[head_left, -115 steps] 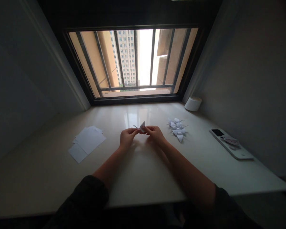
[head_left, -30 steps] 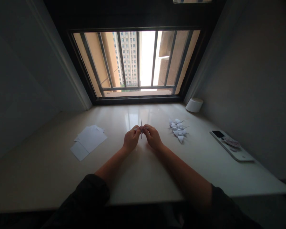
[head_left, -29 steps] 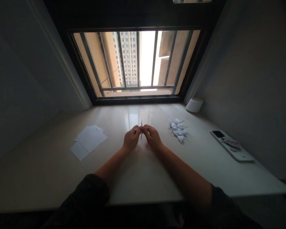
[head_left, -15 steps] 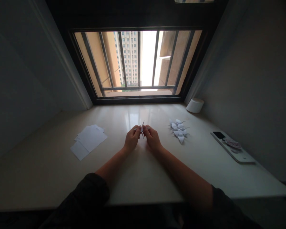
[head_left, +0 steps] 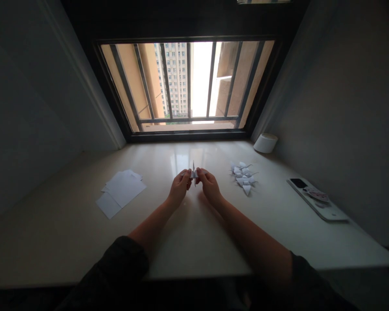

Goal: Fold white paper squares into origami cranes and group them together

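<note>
Between my two hands is a small white paper crane (head_left: 194, 173), its thin points sticking up and down in the middle. My left hand (head_left: 180, 183) pinches its left wing between thumb and fingers. On the other side my right hand (head_left: 208, 183) pinches the right wing. Fingertips cover part of the folded paper. Several finished paper cranes (head_left: 243, 175) lie grouped on the white sill to the right of my right hand. Overlapping white paper sheets (head_left: 125, 188) lie flat to the left of my left hand.
A phone (head_left: 317, 201) in a light, decorated case lies at the right by the wall. At the back right corner stands a white, round-topped object (head_left: 265, 143). A barred window (head_left: 189, 134) closes off the far side of the sill (head_left: 194, 242).
My hands have drawn slightly apart, and more of the crane's middle shows. Its upright point has turned from leaning right to nearly vertical.
</note>
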`<state>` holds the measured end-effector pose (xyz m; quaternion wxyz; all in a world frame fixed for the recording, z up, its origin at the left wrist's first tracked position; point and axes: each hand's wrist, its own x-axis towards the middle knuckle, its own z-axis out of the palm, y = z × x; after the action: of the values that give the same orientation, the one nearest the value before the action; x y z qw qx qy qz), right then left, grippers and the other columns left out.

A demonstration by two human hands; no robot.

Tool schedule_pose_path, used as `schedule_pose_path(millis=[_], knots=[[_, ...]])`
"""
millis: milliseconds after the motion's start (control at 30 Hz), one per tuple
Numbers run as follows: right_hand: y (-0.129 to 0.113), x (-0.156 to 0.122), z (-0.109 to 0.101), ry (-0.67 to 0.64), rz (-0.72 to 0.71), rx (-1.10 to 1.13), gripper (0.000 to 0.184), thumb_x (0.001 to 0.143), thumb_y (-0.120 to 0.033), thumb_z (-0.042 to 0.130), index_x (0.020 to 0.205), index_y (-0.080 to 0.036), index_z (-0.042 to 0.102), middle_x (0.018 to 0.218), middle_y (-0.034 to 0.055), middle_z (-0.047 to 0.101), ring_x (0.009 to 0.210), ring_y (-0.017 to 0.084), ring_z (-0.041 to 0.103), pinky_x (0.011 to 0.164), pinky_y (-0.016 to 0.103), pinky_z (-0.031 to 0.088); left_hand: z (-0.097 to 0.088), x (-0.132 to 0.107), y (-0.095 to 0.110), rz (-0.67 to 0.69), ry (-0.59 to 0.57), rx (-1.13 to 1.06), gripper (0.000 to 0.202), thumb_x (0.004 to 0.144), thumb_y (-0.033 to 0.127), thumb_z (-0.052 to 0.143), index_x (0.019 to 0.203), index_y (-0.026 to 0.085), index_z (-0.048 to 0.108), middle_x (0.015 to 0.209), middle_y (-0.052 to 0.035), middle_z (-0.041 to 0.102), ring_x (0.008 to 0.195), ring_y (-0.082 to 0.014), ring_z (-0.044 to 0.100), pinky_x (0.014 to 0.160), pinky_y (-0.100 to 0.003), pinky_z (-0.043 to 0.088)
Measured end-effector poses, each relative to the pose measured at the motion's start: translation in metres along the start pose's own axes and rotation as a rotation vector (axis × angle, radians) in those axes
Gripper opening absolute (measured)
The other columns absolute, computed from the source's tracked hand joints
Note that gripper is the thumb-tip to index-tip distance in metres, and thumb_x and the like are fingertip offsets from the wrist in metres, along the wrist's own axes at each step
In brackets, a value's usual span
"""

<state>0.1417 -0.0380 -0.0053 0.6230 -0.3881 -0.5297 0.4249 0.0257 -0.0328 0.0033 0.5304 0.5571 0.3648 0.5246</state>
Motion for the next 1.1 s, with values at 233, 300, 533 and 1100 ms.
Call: schedule_pose_path(millis=[233,300,533,1100], knots=[[0.0011,0.0006,0.0011,-0.002,0.074,0.107,0.04,0.083,-0.054,0.048,0.061,-0.02,0.049,0.058,-0.0027,0.044,0.058,0.012,0.045,0.062,0.027,0.04,0.0013,0.0002,0.0036,-0.081,0.012,-0.12,0.038,0.078,0.052,0.055,0.066,0.017,0.048,0.055,0.0047,0.041,0.048,-0.0068,0.038,0.045,-0.021,0.029],[0.0007,0.0004,0.002,-0.009,0.084,0.138,0.04,0.083,-0.054,0.048,0.061,-0.02,0.049,0.058,-0.0028,0.044,0.057,0.012,0.045,0.062,0.027,0.04,0.0017,0.0,0.0034,-0.079,0.018,-0.15,0.037,0.078,0.051,0.056,0.066,0.017,0.047,0.055,0.0051,0.039,0.047,-0.0064,0.036,0.044,-0.021,0.028],[-0.0012,-0.0011,0.0052,0.0,0.142,0.197,0.039,0.08,-0.056,0.049,0.064,-0.021,0.051,0.058,-0.0028,0.044,0.056,0.012,0.045,0.061,0.028,0.043,0.0047,-0.0013,0.0041,-0.113,0.056,-0.263,0.037,0.076,0.05,0.059,0.065,0.017,0.045,0.053,0.0064,0.037,0.045,-0.0053,0.033,0.043,-0.02,0.027],[0.0009,-0.0005,0.0047,-0.008,0.209,0.287,0.04,0.075,-0.059,0.055,0.065,-0.02,0.053,0.056,-0.0032,0.046,0.055,0.012,0.046,0.06,0.028,0.042,0.0042,0.0008,0.0039,-0.182,0.092,-0.378,0.04,0.072,0.05,0.064,0.065,0.018,0.042,0.052,0.0076,0.034,0.044,-0.0045,0.031,0.043,-0.019,0.028]])
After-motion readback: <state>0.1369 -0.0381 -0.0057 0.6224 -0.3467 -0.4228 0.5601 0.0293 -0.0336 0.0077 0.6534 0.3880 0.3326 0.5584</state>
